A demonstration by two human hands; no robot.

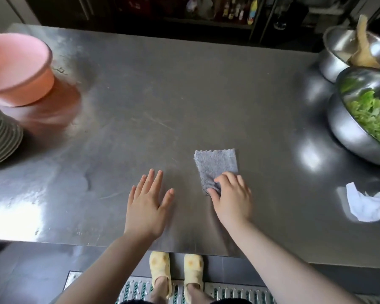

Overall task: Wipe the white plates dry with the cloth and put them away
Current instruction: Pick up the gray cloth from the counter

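I see my right hand [233, 196] near the desk's [162, 106] front edge, fingers curled onto the near corner of the grey cloth [215, 166]. My left hand [146, 205] hovers beside it, fingers straight and apart. The stack of white plates [0, 137] sits at the left edge.

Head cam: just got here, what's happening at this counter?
A person stands at a steel counter. Their right hand pinches the near corner of a grey cloth lying flat on the counter; that grip is the only contact. The left hand is open beside it, fingers spread, holding nothing. The stack of white plates sits untouched at the far left, by a pink basin. Two steel bowls, one holding greens, are on the right.
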